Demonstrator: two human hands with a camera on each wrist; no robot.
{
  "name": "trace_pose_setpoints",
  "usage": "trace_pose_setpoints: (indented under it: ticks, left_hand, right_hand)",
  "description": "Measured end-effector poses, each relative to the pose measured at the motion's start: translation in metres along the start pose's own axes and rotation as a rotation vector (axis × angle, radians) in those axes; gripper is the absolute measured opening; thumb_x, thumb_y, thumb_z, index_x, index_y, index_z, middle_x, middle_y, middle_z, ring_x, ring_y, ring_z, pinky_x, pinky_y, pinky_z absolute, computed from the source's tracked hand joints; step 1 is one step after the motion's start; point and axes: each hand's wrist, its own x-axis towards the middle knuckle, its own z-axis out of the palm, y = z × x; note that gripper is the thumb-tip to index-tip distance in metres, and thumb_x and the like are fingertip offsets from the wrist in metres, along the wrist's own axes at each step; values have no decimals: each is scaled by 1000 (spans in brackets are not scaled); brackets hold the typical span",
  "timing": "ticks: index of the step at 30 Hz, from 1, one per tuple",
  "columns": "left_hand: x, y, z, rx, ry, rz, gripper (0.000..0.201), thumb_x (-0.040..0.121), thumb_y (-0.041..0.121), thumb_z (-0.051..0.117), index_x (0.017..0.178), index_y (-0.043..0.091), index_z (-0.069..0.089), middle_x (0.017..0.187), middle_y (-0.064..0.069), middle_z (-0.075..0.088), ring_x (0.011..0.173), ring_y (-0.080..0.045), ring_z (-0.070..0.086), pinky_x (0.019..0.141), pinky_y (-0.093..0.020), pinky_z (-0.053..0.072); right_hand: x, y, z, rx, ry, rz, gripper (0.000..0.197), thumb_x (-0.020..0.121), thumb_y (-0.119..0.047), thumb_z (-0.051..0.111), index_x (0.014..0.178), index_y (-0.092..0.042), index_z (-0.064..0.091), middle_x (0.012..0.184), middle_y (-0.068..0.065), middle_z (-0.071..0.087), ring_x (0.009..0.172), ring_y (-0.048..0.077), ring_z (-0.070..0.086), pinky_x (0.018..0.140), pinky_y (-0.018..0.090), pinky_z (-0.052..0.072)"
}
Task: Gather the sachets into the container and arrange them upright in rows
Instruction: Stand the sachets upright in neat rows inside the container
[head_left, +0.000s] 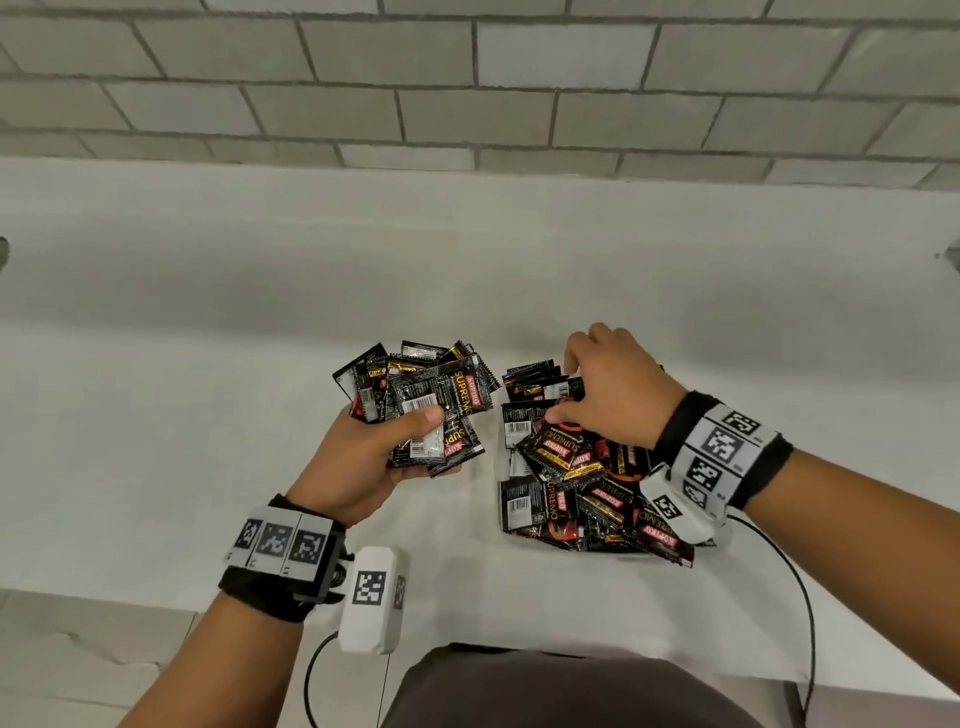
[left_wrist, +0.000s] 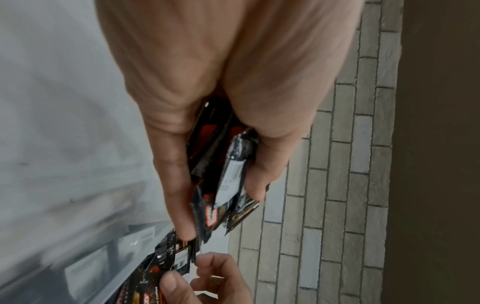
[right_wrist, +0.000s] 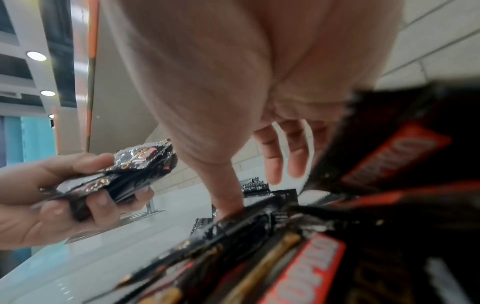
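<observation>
My left hand (head_left: 410, 436) grips a thick bundle of black sachets (head_left: 431, 395) just left of the container, thumb on top; the left wrist view shows the bundle (left_wrist: 228, 174) pinched between thumb and fingers. The clear container (head_left: 506, 462) stands on the white table, with a few upright sachets (head_left: 535, 379) at its far end and a jumbled heap of sachets (head_left: 582, 499) nearer me. My right hand (head_left: 563, 389) is down inside the container. Its thumb presses among the sachets and its straight fingers (right_wrist: 275, 164) stand beyond the upright ones (right_wrist: 255, 184). It holds nothing that I can see.
The white table (head_left: 260, 338) runs back to a grey brick wall (head_left: 467, 93). Its front edge (head_left: 156, 597) lies close to my body, with dark trousers (head_left: 545, 691) below it. Black cables (head_left: 800, 597) trail from both wrist units.
</observation>
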Motion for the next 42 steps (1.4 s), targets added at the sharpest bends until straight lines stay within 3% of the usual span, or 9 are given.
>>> trace_pose_setpoints:
  ticks: [5, 9, 14, 19, 25, 29, 34, 38, 42]
  left_hand:
    - [2, 0, 8, 16, 2, -23, 38, 91, 1, 65, 128, 12, 64, 120, -14, 74, 105, -37, 73, 74, -53, 62]
    - [6, 2, 15, 36, 6, -10, 36, 93, 0, 64, 127, 13, 65, 118, -12, 75, 104, -35, 74, 78, -55, 62]
    - [7, 3, 17, 42, -10, -10, 40, 93, 2, 64, 131, 11, 62, 120, -13, 74, 104, -35, 74, 74, -50, 62]
    - [6, 1, 16, 40, -3, -20, 43, 90, 3, 66, 132, 11, 62, 121, -13, 74, 106, -35, 73, 77, -55, 62]
    - [5, 0, 11, 43, 7, -9, 41, 91, 3, 66, 130, 13, 63, 119, -13, 75, 104, -34, 74, 77, -55, 62]
    - [4, 1, 11, 47, 12, -11, 43, 87, 7, 68, 129, 13, 64, 119, -12, 75, 105, -35, 74, 78, -53, 62]
    - [4, 1, 8, 47, 29, -16, 42, 86, 7, 68, 127, 15, 65, 119, -11, 75, 107, -35, 73, 82, -57, 61]
    - [8, -1, 6, 68, 22, -19, 46, 87, 9, 69, 132, 13, 63, 123, -13, 73, 111, -36, 71, 86, -60, 59]
    - [10, 0, 6, 69, 29, -17, 48, 85, 11, 71, 132, 14, 63, 124, -13, 73, 114, -38, 70, 92, -65, 55]
  right_hand:
    - [-1, 3, 0, 34, -7, 6, 44, 83, -32, 76, 118, -16, 55, 113, 1, 52, 113, 25, 47, 82, 31, 40]
    - [-4, -2, 2, -30, 26, 15, 49, 85, -54, 69, 117, -18, 60, 117, 2, 51, 117, 25, 44, 94, 40, 46]
    - [-1, -4, 1, -64, -12, 31, 52, 82, -60, 70, 105, -14, 61, 109, 4, 52, 106, 25, 49, 88, 41, 50]
    - [-2, 0, 1, 33, -23, 30, 36, 81, -48, 77, 95, -21, 58, 88, -3, 61, 83, 19, 56, 67, 33, 42]
    - [1, 1, 4, 71, -79, -42, 26, 79, -45, 80, 97, -28, 70, 92, -4, 68, 88, 18, 62, 80, 36, 52]
    - [-2, 5, 5, 106, -65, -99, 17, 85, -39, 76, 101, -34, 74, 97, -5, 67, 92, 16, 60, 76, 33, 49]
    - [-12, 12, -13, 226, 65, -194, 14, 89, -25, 72, 102, -27, 74, 94, -10, 68, 93, 13, 58, 83, 36, 50]
    - [-28, 21, -40, 335, 212, -218, 18, 87, -17, 73, 104, -23, 74, 94, -10, 68, 85, 2, 60, 76, 11, 43]
    - [-53, 35, -59, 335, 364, -284, 19, 85, -9, 70, 100, -20, 73, 90, -7, 65, 82, -1, 57, 73, 18, 46]
